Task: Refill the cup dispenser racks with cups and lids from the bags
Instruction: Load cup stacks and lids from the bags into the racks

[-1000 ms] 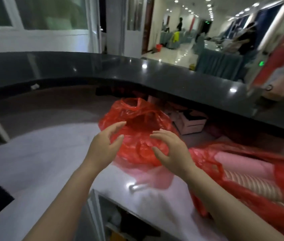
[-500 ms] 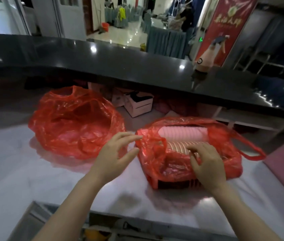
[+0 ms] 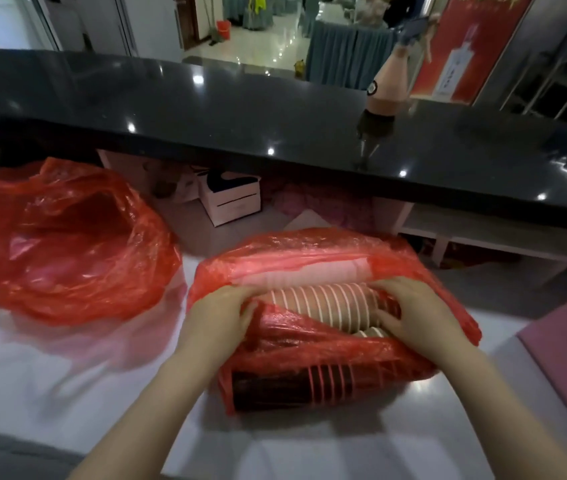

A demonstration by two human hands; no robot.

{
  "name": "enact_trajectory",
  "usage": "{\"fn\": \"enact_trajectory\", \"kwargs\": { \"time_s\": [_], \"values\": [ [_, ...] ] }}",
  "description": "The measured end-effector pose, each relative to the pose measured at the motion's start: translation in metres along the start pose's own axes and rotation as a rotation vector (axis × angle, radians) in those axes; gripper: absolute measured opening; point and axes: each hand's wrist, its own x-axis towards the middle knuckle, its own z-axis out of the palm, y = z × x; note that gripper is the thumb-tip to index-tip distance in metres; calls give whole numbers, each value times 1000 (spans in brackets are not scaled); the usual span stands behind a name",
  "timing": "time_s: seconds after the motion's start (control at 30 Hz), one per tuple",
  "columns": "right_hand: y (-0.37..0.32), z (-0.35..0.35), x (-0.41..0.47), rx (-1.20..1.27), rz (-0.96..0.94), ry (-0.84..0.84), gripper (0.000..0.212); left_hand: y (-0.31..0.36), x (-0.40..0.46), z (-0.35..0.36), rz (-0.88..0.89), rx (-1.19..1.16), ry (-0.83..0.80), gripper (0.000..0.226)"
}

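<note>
A red plastic bag (image 3: 327,344) lies on the white counter (image 3: 50,382) in front of me, its mouth open. Inside it lies a sideways stack of white ribbed cups (image 3: 323,299), a pale stack (image 3: 296,273) behind it and a dark stack of cups (image 3: 292,388) at the near bottom. My left hand (image 3: 218,315) grips the left end of the white stack through the bag's opening. My right hand (image 3: 410,311) curls over the stack's right end. A second red bag (image 3: 63,244), crumpled and open, sits to the left.
A black raised bar top (image 3: 240,109) runs across behind the counter, with a pink bottle-shaped figure (image 3: 387,88) standing on it. A white box (image 3: 230,197) sits under the bar. A pink surface (image 3: 566,362) borders the counter at right.
The view has swung right from the left bag to the right bag. Both hands have moved into the right bag's opening and closed on the ends of the white cup stack.
</note>
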Motion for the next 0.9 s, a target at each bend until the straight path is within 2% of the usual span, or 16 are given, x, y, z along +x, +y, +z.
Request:
{"fn": "enact_trajectory", "kwargs": {
  "time_s": [0.1, 0.17, 0.23, 0.3, 0.37, 0.43, 0.47, 0.53, 0.6, 0.67, 0.73, 0.8, 0.9],
  "values": [
    [10, -1, 1, -40, 118, -178, 63, -15, -5, -1, -52, 208, -104, 43],
    [12, -2, 3, -20, 156, -224, 66, -26, -7, -7, -58, 188, -176, 59],
    [6, -4, 5, -43, 156, -222, 60, -34, -6, -14, -26, 159, -257, 71],
    [-6, -6, 6, -228, 50, -124, 46, -37, -6, -18, 24, 166, -317, 74],
    [-23, -5, 8, -355, -163, 39, 35, -37, -7, -20, 68, 192, -342, 71],
    [-46, 2, 9, -282, -383, 153, 33, -33, -11, -22, 101, 209, -350, 65],
    [-58, 6, 11, -250, -450, 139, 33, -30, -13, -24, 118, 215, -335, 60],
    [-81, 14, 20, -243, -502, 34, 37, -21, -16, -32, 193, 195, -219, 43],
    [-95, 25, 32, -261, -505, -93, 52, -16, -19, -36, 295, 133, -16, 27],
    [-101, 31, 44, -283, -465, -220, 70, -15, -22, -36, 361, 109, 222, 28],
    [-102, 35, 54, -308, -443, -330, 81, -14, -22, -33, 363, 148, 329, 27],
    [-101, 37, 59, -284, -414, -432, 83, -14, -22, -27, 320, 253, 279, 29],
    [-99, 41, 63, -222, -375, -482, 79, -11, -17, -25, 136, 344, -30, 59]
  ]
}}
